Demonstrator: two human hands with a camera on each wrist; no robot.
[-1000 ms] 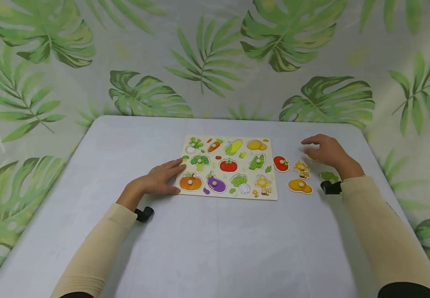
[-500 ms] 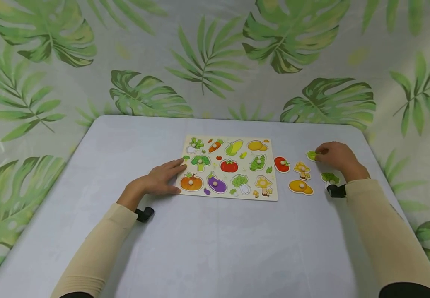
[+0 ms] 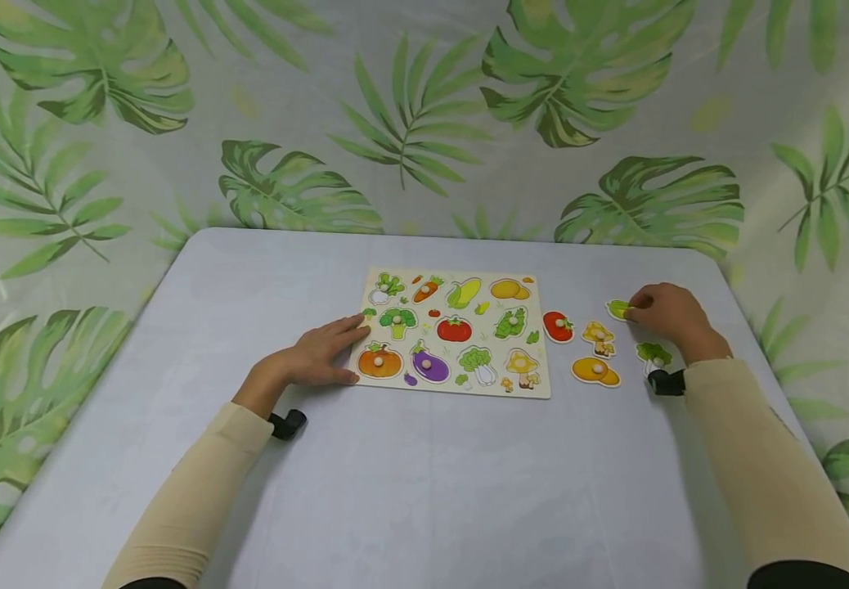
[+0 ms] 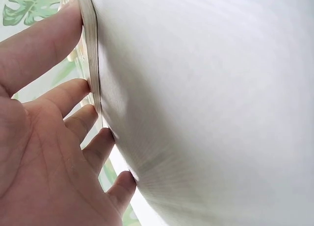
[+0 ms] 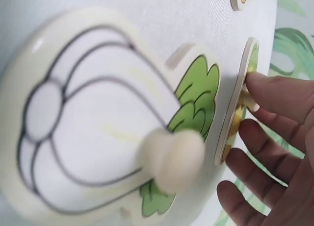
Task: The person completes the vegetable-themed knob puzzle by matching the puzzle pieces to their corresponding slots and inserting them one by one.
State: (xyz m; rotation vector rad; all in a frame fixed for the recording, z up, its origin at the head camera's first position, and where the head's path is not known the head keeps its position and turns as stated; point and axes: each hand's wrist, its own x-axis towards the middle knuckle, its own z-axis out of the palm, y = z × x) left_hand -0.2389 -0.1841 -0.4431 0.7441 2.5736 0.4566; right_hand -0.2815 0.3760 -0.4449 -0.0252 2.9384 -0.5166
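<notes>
My left hand point(image 3: 325, 353) rests at the left edge of a wooden vegetable puzzle board point(image 3: 491, 389), its fingertips and thumb along the edge. The left wrist view shows the fingers fairly straight against the board's side point(image 4: 91, 49). At the far right, my right hand point(image 3: 671, 315) pinches a yellow-green corn puzzle piece point(image 3: 617, 310) at its right end. In the right wrist view, thumb and forefinger meet around its knob point(image 5: 251, 102), and the corn piece lies low by the tabletop. A bok choy piece point(image 5: 98, 128) fills that view's foreground.
Between board and right hand lie loose pieces: a tomato point(image 3: 559, 327), a mushroom point(image 3: 598, 335) and a potato point(image 3: 590, 370). Some board pictures carry knobs, such as the eggplant point(image 3: 430, 366) and pumpkin point(image 3: 379, 361). The white table point(image 3: 424, 483) ends at a leaf-patterned curtain point(image 3: 277, 82).
My right hand has come down from above the corn piece and drawn back slightly right, its fingers closing on the piece's right end. The left hand stays at the board's edge.
</notes>
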